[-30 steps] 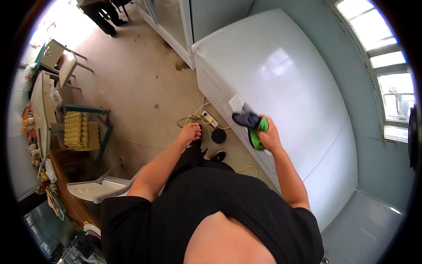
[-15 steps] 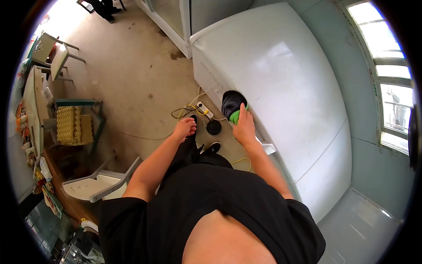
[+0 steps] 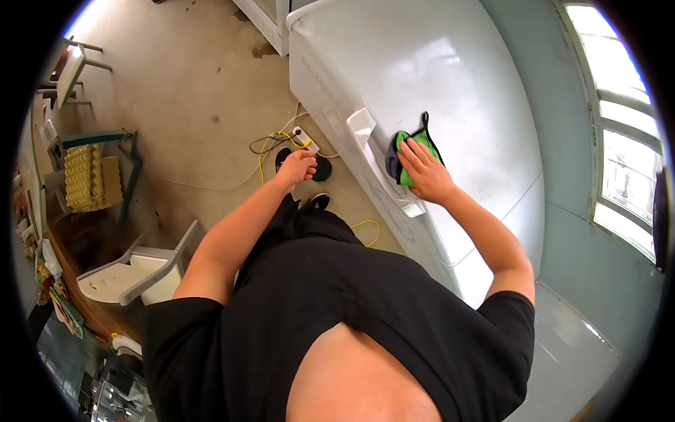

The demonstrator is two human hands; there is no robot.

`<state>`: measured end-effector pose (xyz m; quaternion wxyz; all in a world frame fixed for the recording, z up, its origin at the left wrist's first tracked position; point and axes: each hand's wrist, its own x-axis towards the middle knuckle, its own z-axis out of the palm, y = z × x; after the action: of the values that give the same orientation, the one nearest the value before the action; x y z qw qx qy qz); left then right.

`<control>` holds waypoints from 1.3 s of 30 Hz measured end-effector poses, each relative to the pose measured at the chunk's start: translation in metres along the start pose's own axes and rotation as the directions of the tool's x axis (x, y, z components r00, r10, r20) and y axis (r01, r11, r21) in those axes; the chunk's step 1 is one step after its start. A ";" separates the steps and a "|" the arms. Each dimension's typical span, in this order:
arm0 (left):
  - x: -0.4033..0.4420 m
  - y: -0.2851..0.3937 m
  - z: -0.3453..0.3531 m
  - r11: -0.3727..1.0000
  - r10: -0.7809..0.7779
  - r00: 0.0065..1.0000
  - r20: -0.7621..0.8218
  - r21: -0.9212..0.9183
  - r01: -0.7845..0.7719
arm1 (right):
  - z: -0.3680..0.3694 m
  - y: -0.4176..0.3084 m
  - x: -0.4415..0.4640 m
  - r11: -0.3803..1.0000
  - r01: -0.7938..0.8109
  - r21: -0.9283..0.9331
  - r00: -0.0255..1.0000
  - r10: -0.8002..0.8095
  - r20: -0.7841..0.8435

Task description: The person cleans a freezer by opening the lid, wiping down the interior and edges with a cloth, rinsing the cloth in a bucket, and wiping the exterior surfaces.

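One pale chair [image 3: 71, 76] stands at the upper left, on the bare floor [image 3: 176, 126]. Just below it, a stack of yellow egg trays [image 3: 84, 179] sits within a teal frame [image 3: 126, 190], and nearer the person a second, white chair [image 3: 140, 274] has grey armrests. Then comes the left hand [image 3: 297, 167], raised in front of the body, its fingers loosely curled — whether they close fully, I cannot tell. Beyond that hand, on the floor, lie a white power strip [image 3: 304, 138] and some tangled cords. A large white freezer [image 3: 422, 70] fills the middle and right, with a white handle [image 3: 380, 169] along its near edge. Just right of that handle, a green and dark grey cloth [image 3: 403, 176] lies on the freezer's top, a black loop sticking out at its far end. The right hand [image 3: 427, 169] rests over the cloth — fingers stretched out and laid flat across it. At the far right, a pale wall [image 3: 510, 77] meets a bright window [image 3: 629, 133].
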<state>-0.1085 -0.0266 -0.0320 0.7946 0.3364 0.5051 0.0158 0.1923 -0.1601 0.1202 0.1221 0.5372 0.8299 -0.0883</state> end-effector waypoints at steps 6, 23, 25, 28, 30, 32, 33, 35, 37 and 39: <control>0.002 -0.021 0.030 0.999 -0.028 0.999 0.024 -0.033 0.029 | -0.004 -0.015 0.069 0.994 -0.095 0.045 0.976 0.102 -0.193; -0.011 -0.087 0.076 0.973 0.122 0.992 -0.032 -0.192 -0.126 | 0.008 -0.027 0.062 0.826 0.380 -0.416 0.907 -0.247 0.340; -0.016 -0.104 0.072 0.969 0.097 0.995 -0.036 -0.226 -0.103 | -0.002 -0.036 0.053 0.829 0.396 -0.395 0.883 -0.226 0.412; -0.026 -0.116 0.070 0.960 0.084 0.994 -0.066 -0.263 -0.098 | -0.018 -0.046 0.023 0.856 0.465 -0.228 0.709 -0.206 0.674; -0.030 -0.122 0.068 0.967 0.063 0.994 -0.087 -0.242 -0.083 | 0.000 -0.012 0.000 0.882 0.462 -0.091 0.811 -0.379 0.446; -0.034 -0.124 0.070 0.969 0.047 0.996 -0.078 -0.240 -0.065 | -0.023 -0.014 0.031 0.924 0.372 -0.087 0.864 -0.311 0.396; -0.036 -0.125 0.071 0.973 0.030 0.997 -0.065 -0.225 -0.044 | -0.014 -0.005 0.052 0.916 0.340 -0.211 0.919 -0.277 0.281; -0.033 -0.125 0.073 0.971 0.045 0.998 -0.052 -0.231 -0.056 | -0.019 -0.010 0.081 0.934 0.272 -0.233 0.951 -0.225 0.211; -0.029 -0.119 0.072 0.971 0.065 0.997 -0.035 -0.230 -0.072 | -0.017 -0.016 0.070 0.943 0.236 -0.235 0.961 -0.191 0.198; -0.027 -0.112 0.070 0.966 0.108 0.993 -0.038 -0.231 -0.114 | -0.009 -0.029 0.025 0.935 0.263 -0.239 0.940 -0.193 0.282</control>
<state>-0.1001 -0.1587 -0.0539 0.8201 0.2683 0.4900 0.1237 0.1548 -0.1477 0.1218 0.2890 0.3987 0.8686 -0.0547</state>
